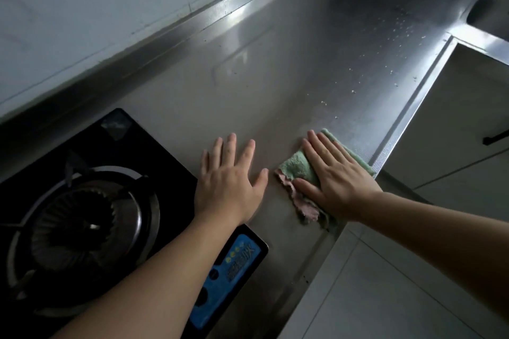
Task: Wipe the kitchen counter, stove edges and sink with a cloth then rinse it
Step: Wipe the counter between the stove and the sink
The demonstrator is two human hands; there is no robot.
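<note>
A person's right hand (334,173) presses a green-and-pink cloth (298,170) flat onto the steel counter (275,77), close to the front edge, while the left hand (230,173) rests palm-down on bare metal just beside it, between cloth and stove (82,187). Fingers of the right hand (319,150) lie straight and close together, thumb out to the side on the pink fold; nothing is pinched or curled. The cloth sits under palm and fingers, w/ green corners showing past the fingertips and at the wrist side and a pink edge trailing toward the person. Left-hand fingers (231,146) are straight and spread, touching only the counter, thumb tip near the cloth but apart from it.

The flat palm looks chosen to spread pressure across the cloth for a wipe; the left hand appears to be bracing the body's lean. Water droplets (399,27) speckle the counter farther along, toward the sink (487,11) at upper right, so that stretch seems not yet wiped. Judged from this, the job is early: counter in hand, stove edges, sink & rinse to come
</note>
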